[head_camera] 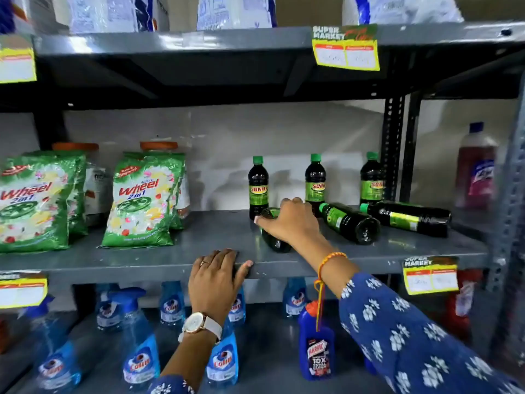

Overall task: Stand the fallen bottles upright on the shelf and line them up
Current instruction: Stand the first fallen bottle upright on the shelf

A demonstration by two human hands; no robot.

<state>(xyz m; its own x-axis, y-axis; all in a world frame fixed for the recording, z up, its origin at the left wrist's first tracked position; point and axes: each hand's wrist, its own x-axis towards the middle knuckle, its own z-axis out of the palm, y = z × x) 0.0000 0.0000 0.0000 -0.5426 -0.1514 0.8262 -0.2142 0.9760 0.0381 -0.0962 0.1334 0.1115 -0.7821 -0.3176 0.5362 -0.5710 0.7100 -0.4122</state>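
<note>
Shelf [176,251] grey metal, white wall [227,129] behind

Right hand's fingers [295,204] pretty much cover the fallen bottle [274,241] under them, cap totally hidden. Pink bottle [478,169] way off right of the fingers is just blur.

Matt grey metal shelf [176,260]; glossy dark plastic bottles [352,223].
</note>
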